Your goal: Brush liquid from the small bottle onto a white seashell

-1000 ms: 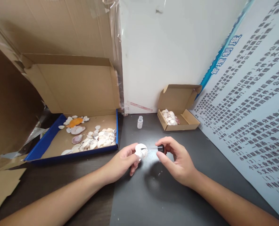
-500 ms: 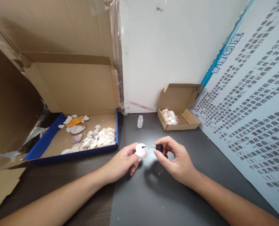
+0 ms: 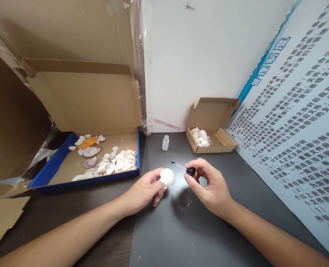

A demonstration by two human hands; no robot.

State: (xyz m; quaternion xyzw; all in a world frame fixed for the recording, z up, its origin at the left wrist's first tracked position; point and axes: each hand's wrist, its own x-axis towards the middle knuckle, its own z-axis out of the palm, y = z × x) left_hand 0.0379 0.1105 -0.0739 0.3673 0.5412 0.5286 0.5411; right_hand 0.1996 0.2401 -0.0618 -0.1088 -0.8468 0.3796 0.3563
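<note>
My left hand (image 3: 145, 191) pinches a round white ribbed shell (image 3: 167, 177) just above the dark table. My right hand (image 3: 209, 187) grips the black cap of a thin brush (image 3: 184, 168); the brush tip points up and left, lifted off the shell. A small clear bottle (image 3: 165, 142) stands open behind the hands, near the wall.
A large blue-edged cardboard box (image 3: 81, 180) at the left holds several loose shells. A small cardboard box (image 3: 214, 144) with several shells sits at the back right. A printed board (image 3: 300, 122) leans along the right side. Cardboard pieces lie at the far left.
The brush was on the shell; it has now lifted off and tilted so its tip points up and left. The shell stays in my left hand.
</note>
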